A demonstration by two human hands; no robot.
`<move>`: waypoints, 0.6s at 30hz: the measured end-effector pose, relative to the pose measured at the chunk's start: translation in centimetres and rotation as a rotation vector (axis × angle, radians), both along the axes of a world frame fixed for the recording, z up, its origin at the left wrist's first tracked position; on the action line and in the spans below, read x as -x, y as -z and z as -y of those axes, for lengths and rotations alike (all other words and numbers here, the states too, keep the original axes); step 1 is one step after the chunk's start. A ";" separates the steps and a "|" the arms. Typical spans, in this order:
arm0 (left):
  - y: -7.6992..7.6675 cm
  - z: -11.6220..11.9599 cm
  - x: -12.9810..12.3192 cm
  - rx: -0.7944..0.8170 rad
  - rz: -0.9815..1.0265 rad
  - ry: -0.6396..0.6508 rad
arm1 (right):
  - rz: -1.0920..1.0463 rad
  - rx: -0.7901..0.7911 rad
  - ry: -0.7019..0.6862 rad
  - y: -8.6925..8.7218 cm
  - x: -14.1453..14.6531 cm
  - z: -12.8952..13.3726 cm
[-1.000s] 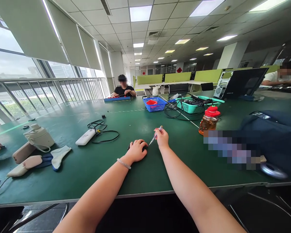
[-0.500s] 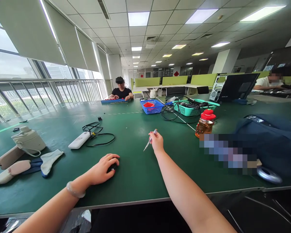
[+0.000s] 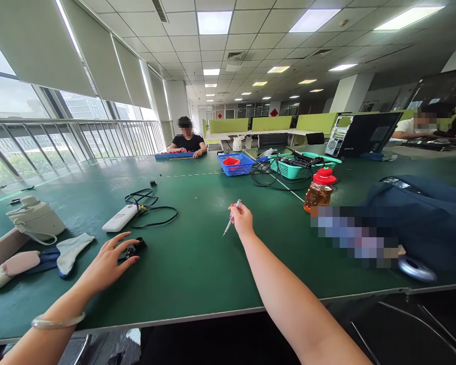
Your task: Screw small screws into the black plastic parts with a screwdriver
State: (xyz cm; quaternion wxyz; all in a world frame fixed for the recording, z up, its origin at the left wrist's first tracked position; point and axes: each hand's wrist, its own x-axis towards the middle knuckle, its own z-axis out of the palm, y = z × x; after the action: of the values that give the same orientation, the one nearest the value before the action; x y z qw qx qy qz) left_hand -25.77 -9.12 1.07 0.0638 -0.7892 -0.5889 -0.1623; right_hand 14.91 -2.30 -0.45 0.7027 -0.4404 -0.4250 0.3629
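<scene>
My left hand (image 3: 112, 261) is at the left of the green table (image 3: 190, 284), its fingers spread beside a small black object (image 3: 137, 247) that lies on the surface. What exactly the black object is, I cannot make out. Further right, my right hand (image 3: 241, 218) grips a thin silver screwdriver-like tool (image 3: 228, 223), its pointed tip angled down and to the left. Behind my left hand lies a white power bank (image 3: 119, 218) with a looped black cable (image 3: 161, 223).
A beige bottle (image 3: 36, 218) and cloth items (image 3: 74, 251) lie at the left. Beyond are a blue basket (image 3: 236, 166), a green basket (image 3: 296, 170) full of cables, and a red-lidded bottle (image 3: 319, 192). A dark bag (image 3: 421, 218) sits right. Two people sit further back.
My left hand has moved left and opened, and the black object that was under it now lies exposed further left. My right hand still holds the tool in nearly the same place.
</scene>
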 end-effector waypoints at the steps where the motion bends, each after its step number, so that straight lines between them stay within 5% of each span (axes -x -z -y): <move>1: 0.0 0.3 -0.2 -0.028 0.002 -0.048 | 0.002 0.001 -0.001 0.0 0.0 0.0; 11: 0.8 2.4 -2.1 0.032 0.026 -0.120 | 0.000 -0.001 -0.007 -0.1 0.0 0.2; 18: -1.2 2.5 -2.5 -0.010 0.269 -0.137 | 0.005 0.003 -0.006 -0.1 -0.1 0.1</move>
State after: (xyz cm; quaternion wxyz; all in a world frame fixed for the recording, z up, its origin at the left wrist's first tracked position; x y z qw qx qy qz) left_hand -23.28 -11.63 2.32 -0.0009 -0.7179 -0.6438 -0.2647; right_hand 14.98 -2.45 -0.39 0.7000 -0.4411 -0.4276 0.3642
